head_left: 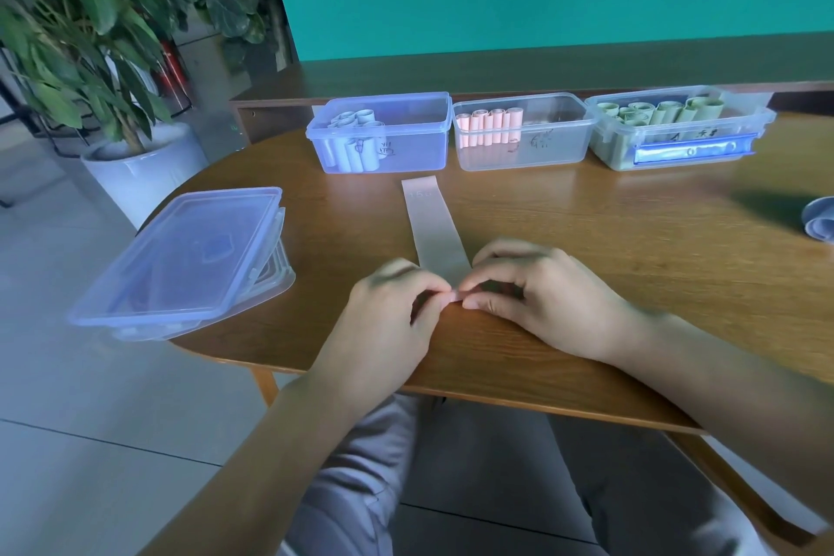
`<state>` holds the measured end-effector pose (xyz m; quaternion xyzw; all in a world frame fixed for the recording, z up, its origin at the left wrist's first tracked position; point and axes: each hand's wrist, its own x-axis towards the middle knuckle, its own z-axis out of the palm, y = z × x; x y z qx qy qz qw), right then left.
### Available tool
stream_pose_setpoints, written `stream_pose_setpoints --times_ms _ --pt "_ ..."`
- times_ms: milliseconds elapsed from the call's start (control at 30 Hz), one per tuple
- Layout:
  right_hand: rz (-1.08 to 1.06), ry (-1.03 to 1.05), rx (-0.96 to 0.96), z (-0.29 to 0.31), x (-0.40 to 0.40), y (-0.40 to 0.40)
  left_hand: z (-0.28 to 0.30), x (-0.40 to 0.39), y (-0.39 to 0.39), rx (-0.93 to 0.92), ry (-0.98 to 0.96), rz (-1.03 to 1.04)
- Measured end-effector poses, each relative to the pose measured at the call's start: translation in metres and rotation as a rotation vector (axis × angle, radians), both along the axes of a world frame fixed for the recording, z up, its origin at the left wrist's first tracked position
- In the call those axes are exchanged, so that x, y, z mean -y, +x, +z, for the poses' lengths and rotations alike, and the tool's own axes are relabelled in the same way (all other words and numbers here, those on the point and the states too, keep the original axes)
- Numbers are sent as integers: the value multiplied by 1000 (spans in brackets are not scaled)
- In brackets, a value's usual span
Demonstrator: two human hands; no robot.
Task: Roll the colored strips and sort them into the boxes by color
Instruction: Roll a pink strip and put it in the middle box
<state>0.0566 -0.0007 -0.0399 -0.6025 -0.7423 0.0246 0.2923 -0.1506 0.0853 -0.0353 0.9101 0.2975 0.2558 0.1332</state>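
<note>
A pale pink strip (434, 227) lies flat on the wooden table (586, 239), running away from me toward the boxes. My left hand (391, 316) and my right hand (537, 298) meet at its near end, both pinching that end between thumb and fingertips. Along the back stand three clear boxes: the left box (406, 149) holds blue rolls, the middle box (555, 149) holds pink rolls, the right box (762, 122) holds green rolls.
Stacked clear lids (180, 257) lie at the table's left edge. A blue roll (819, 219) sits at the far right edge of view. A potted plant (135, 167) stands on the floor to the left. A low shelf runs behind the boxes.
</note>
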Motion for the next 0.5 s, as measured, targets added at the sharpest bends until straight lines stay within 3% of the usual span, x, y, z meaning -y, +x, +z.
stream_pose_setpoints --times_ms 500 --pt "-15 36 10 -2 -13 6 5 -15 4 8 -23 -31"
